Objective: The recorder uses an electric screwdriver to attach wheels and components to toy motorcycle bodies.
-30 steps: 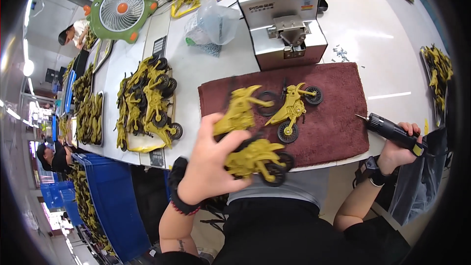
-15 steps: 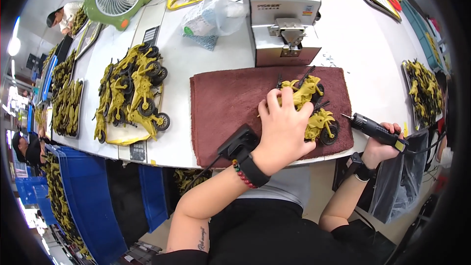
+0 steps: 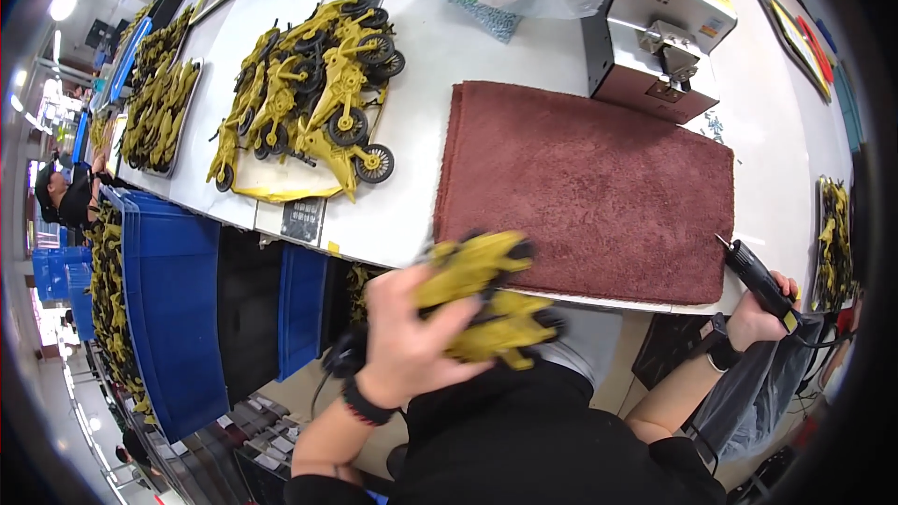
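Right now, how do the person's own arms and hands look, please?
The left hand and right hand are ungloved, with short black sleeves above. Each wrist wears a black strap; the left also has a red beaded bracelet.

A bright lamp [image 3: 64,3] glows beyond the long white worktable [image 3: 398,215].

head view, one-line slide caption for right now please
Left hand grips yellow toy motorcycles near a maroon towel, while the right hand holds a black electric screwdriver.
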A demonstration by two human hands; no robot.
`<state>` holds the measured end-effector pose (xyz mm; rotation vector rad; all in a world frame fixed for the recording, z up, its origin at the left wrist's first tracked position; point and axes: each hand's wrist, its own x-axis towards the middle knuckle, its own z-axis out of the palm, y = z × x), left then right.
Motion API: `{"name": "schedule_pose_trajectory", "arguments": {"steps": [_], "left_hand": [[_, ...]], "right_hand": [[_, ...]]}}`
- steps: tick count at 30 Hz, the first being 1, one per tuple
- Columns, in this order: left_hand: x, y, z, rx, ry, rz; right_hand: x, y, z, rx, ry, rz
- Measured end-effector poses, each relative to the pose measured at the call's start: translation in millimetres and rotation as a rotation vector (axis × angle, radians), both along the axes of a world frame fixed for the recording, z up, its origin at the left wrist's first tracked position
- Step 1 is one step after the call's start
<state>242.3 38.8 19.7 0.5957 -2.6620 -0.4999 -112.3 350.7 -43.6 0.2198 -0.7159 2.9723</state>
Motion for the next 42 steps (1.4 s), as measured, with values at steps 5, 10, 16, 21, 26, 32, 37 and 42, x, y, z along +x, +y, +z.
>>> {"name": "schedule_pose_trajectory", "arguments": {"steps": [5, 10, 16, 21, 26, 32, 37, 42], "left_hand": [[129.1, -4.0, -88.2, 0.086, -0.209, 0.386], [172.0, -18.4, -166.2, 0.278, -0.595, 0.638], [138.3, -71.4, -68.1, -0.110, 0.182, 0.663], [99.3, -117.3, 21.7, -0.236, 0.314, 0.479], [68.8, -192.2, 38.4, -0.099, 0.266, 0.369], [44.7, -277.5, 40.8, 0.037, -0.007, 0.477], [104.0, -312.0, 31.9, 0.061, -0.051, 0.752], [129.6, -275.6, 17.4, 0.460, -0.070, 0.702]], "right_hand": [[-5.9, 1.7, -2.0, -0.018, 0.011, 0.051], [-10.0, 5.0, -4.2, -0.014, -0.015, 0.049], [-7.9, 4.9, -3.0, -0.007, -0.005, 0.064], [-10.9, 11.9, -8.0, -0.033, -0.002, 0.050], [-7.6, 10.4, -8.5, -0.020, 0.008, 0.023], [-6.9, 9.2, -12.7, -0.021, -0.002, 0.012], [-2.8, 10.1, -11.1, -0.024, -0.008, 0.014], [-2.4, 10.5, -10.5, 0.016, -0.017, -0.017]]}}
